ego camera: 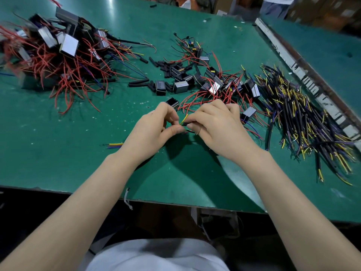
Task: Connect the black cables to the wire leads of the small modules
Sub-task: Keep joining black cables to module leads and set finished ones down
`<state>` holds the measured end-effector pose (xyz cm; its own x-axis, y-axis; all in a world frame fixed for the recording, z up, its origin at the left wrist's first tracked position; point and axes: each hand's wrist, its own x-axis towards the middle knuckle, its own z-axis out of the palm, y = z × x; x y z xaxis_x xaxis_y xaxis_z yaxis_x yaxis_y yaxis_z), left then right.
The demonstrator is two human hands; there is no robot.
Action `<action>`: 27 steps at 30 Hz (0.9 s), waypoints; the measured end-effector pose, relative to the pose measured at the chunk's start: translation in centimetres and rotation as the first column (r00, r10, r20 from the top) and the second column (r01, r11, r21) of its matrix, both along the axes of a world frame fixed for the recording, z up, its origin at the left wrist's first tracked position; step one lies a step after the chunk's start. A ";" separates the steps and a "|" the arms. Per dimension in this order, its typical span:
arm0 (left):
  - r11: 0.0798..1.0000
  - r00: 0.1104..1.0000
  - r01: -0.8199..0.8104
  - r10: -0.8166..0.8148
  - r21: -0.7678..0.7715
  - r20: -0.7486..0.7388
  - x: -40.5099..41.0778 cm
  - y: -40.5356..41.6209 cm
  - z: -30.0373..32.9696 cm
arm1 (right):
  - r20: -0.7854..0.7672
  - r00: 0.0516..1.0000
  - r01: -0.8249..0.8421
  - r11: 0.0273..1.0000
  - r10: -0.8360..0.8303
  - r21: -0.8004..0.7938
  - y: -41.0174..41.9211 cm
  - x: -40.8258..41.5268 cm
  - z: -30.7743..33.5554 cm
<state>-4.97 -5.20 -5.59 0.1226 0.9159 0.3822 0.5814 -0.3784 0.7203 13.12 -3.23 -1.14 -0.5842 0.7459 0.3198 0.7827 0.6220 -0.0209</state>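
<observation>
Both bare forearms reach up from the lower corners. The left hand [156, 126] and right hand [213, 124] meet mid-frame, fingers curled, pinching.

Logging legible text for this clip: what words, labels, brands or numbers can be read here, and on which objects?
None can be read.
Small black module on the green table: faint pale print on its top face, too small and blurred to read.
White-faced modules in the red-wire pile: faces look blank.
</observation>
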 end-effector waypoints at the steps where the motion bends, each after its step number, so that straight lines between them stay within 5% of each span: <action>1: 1.000 1.000 -0.009 0.009 0.000 0.028 0.0 0.0 0.1 | 0.008 1.000 -0.010 1.000 0.010 -0.007 0.1 -0.1 0.3; 11: 0.995 0.996 -0.064 0.059 0.081 0.068 -0.2 0.1 0.0 | -0.032 0.999 -0.021 0.992 0.017 -0.123 0.7 -0.8 0.8; 18: 0.989 0.914 -0.079 0.122 0.124 -0.386 -1.4 0.3 -0.6 | -0.118 0.990 0.057 0.983 -0.078 -0.176 0.9 0.1 -0.1; 27: 0.971 0.921 -0.112 0.182 0.212 -0.345 -0.7 0.2 -0.2 | -0.115 0.991 0.042 0.973 -0.069 -0.226 2.0 0.4 0.9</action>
<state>-5.65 -5.03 -5.77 0.1528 0.8518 0.5012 0.8466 -0.3744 0.3782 13.49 -1.21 -0.21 -0.5071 0.8364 0.2079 0.7991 0.5467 -0.2503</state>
